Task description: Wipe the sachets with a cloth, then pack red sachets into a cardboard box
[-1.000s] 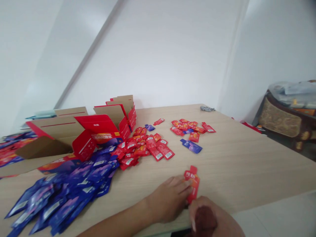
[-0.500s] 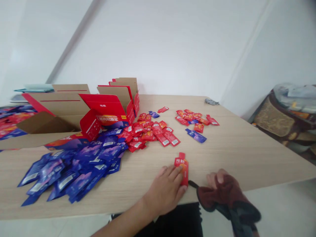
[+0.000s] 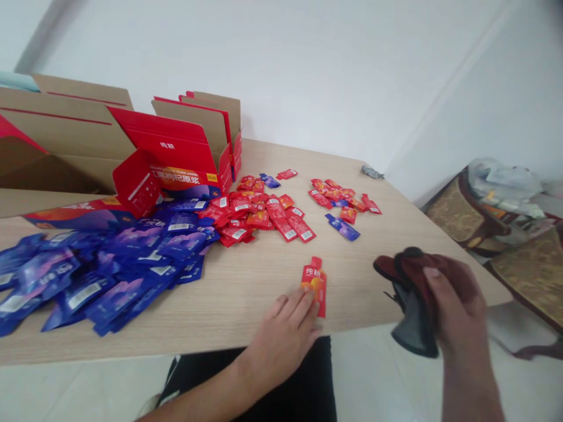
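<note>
A red pouch (image 3: pixel 317 281) with a spout-shaped top lies flat on the table near its front edge. The fingers of my left hand (image 3: pixel 285 328), stretched out, rest on its lower left side. To the right, past the table's front edge, my right hand (image 3: pixel 453 310) grips a dark red and grey fabric piece (image 3: pixel 416 293) with black trim, like a wrist support or glove; its exact kind is unclear. Left of my hands is a heap of blue pouches (image 3: pixel 132 275). Red pouches (image 3: pixel 259 214) are piled beyond it.
Open red cardboard boxes (image 3: pixel 176 158) stand at the left on the wooden table (image 3: pixel 246 293). A smaller group of red pouches (image 3: pixel 332 193) lies farther back, with a single blue pouch (image 3: pixel 343 227) nearby. Patterned chairs (image 3: pixel 466 211) holding plastic bags (image 3: pixel 505 181) stand at the right.
My right hand has moved right and up with the fabric piece, which was around the hand with fingertips showing and is now gripped. My left hand stays at the red pouch. The view has shifted.
</note>
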Available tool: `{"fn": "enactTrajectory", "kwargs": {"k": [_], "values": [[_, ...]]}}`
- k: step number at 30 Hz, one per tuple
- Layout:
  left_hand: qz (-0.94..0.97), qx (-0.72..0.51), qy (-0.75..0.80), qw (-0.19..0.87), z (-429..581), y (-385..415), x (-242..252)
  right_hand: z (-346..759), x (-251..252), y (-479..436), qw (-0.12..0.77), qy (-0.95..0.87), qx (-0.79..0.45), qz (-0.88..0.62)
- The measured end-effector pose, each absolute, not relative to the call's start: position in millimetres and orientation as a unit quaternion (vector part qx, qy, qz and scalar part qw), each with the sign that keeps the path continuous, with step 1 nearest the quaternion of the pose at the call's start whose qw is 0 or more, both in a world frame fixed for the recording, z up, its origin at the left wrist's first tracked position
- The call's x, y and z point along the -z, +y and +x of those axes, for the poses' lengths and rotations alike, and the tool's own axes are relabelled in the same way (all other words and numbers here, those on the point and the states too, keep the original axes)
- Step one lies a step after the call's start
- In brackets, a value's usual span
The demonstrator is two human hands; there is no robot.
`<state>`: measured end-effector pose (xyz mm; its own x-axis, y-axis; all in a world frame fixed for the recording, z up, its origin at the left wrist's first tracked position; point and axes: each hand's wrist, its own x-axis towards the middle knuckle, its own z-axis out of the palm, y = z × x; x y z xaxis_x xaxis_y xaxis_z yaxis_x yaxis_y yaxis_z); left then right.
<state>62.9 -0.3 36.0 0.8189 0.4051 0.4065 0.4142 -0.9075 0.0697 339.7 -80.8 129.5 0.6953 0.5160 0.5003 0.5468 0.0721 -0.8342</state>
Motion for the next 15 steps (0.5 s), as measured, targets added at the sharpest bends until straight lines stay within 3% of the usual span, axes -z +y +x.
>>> {"fn": "enactTrajectory", "kwargs": {"k": [3,9,15], "values": [[-0.957,0.213,-0.193,0.022,57,-6,-31,317,-118,-55,0.545,-0.459,0.005,-0.702],[-0.961,0.197,-0.192,0.038,49,-15,-15,268,-78,-29,0.252,-0.752,-0.046,-0.607],[-0.947,0.239,-0.207,0.063,48,-20,-17,287,-65,5,0.195,-0.754,0.025,-0.627]]}}
